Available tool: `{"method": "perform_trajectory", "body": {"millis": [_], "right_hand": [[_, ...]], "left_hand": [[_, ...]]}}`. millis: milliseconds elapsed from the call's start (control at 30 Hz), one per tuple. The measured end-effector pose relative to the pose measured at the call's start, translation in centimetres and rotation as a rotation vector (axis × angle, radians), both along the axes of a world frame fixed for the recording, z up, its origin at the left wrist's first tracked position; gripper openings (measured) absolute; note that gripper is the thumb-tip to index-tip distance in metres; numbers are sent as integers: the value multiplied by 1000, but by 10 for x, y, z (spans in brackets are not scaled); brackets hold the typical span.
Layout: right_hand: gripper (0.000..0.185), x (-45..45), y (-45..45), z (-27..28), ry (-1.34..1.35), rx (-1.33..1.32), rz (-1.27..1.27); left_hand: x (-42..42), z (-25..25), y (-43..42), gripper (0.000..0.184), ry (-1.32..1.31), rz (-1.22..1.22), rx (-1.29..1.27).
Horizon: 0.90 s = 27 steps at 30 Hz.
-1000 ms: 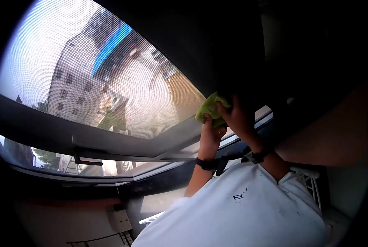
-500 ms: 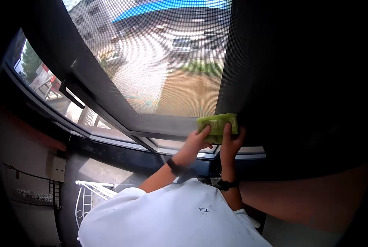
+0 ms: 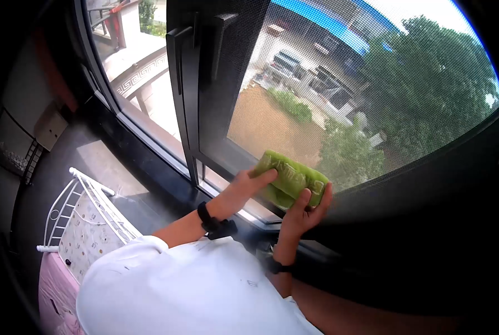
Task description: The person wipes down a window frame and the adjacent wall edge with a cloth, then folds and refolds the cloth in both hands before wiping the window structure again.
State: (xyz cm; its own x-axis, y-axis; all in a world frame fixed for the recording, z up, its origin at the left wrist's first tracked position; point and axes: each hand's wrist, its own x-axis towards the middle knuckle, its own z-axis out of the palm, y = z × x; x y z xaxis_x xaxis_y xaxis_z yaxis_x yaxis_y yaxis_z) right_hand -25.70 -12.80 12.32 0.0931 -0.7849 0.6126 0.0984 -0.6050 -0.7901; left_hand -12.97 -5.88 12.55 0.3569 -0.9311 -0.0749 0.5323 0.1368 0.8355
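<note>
A folded green cloth (image 3: 294, 177) with pale raised lettering is held up in front of the window's mesh screen (image 3: 277, 123). My left hand (image 3: 242, 191) grips its left end, thumb on the near face and fingers behind. At the lower right end, my right hand (image 3: 306, 215) holds the cloth with its thumb on the front and fingers round the edge. Both hands are closed on it. The dark window frame (image 3: 227, 162) runs just behind the hands; whether the cloth touches the frame I cannot tell.
A black window handle (image 3: 178, 61) stands out on the left of the frame. Below runs a dark sill (image 3: 149, 167). A white metal bed frame (image 3: 104, 204) with pink bedding (image 3: 57, 285) is at lower left. A wall box (image 3: 51, 131) hangs at far left.
The view has swung to the right and tilted, bringing the trees outside and more of the bed into sight. Both hands still hold the cloth, which now slants down to the right.
</note>
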Motion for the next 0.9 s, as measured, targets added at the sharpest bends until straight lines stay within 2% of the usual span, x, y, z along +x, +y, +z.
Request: {"method": "perform_trajectory", "body": {"millis": [67, 133, 200, 333, 400, 433, 467, 533, 600, 667, 733, 800, 833, 867, 900], "right_hand": [[45, 26, 7, -1, -24, 10, 37], [43, 46, 9, -3, 212, -233, 57], [37, 59, 16, -4, 268, -232, 113], [27, 91, 27, -6, 222, -316, 257], [26, 101, 30, -12, 74, -332, 246], [27, 106, 30, -12, 108, -365, 200], [27, 114, 31, -13, 113, -362, 194], [36, 128, 30, -8, 135, -128, 90], [34, 134, 29, -12, 204, -144, 48], [31, 141, 32, -16, 95, -5, 132], [29, 145, 33, -19, 110, -43, 100], [23, 141, 35, -28, 235, -19, 183], [21, 144, 37, -31, 223, 1, 168], [21, 145, 38, -39, 234, 20, 171], [20, 146, 37, -50, 286, -75, 105]], "left_hand": [[28, -2, 6, 44, 11, 32, 23], [52, 10, 13, 44, 72, 194, -24], [72, 8, 18, 42, 90, 246, -8], [106, 26, 36, 38, -30, 359, -59], [118, 31, 41, 37, -196, 306, -56], [121, 29, 40, 36, -198, 328, -86], [127, 27, 41, 36, -194, 322, -83], [135, 25, 35, 43, -104, 289, -1], [137, 11, 26, 39, -22, 263, -59], [138, 6, 25, 33, -113, 378, -45], [138, -5, 26, 30, -99, 384, -12], [137, -12, 29, 26, -3, 327, 75], [131, -15, 24, 26, 18, 438, -16], [132, -22, 28, 26, 26, 440, 5], [134, -30, 31, 26, 24, 371, 85]]}}
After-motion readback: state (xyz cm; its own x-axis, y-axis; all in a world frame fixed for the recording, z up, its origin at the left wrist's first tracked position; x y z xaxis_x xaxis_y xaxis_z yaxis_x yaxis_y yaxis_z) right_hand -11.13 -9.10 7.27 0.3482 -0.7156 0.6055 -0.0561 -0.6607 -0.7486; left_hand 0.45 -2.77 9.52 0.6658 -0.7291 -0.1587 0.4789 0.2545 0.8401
